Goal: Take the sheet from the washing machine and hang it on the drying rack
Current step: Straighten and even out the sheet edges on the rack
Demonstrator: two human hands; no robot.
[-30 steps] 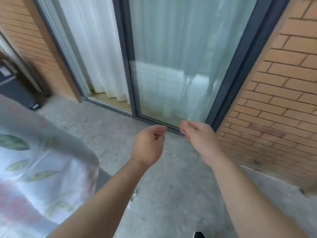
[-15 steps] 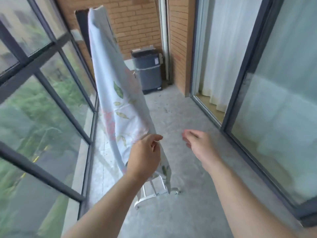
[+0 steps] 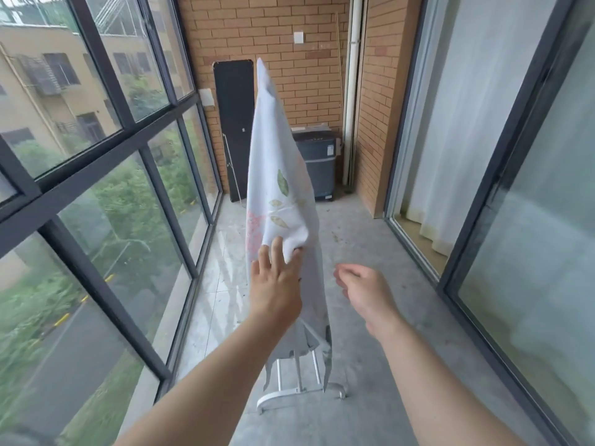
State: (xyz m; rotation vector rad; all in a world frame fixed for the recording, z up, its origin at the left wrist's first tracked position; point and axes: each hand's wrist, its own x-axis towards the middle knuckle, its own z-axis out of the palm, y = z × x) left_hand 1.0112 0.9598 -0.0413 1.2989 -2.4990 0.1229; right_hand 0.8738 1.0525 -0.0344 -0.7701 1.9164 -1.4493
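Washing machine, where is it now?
In the head view, the washing machine stands far ahead against the brick wall, between the hanging sheet on the left and the white pipe on the right.

The thin white leaf-printed cloth sheet (image 3: pixel 283 201) looks soft and matt. The white drying rack's base (image 3: pixel 299 394) seems smooth, painted metal. The grey concrete floor (image 3: pixel 370 317) is rough; the brick wall (image 3: pixel 289 33), coarse.
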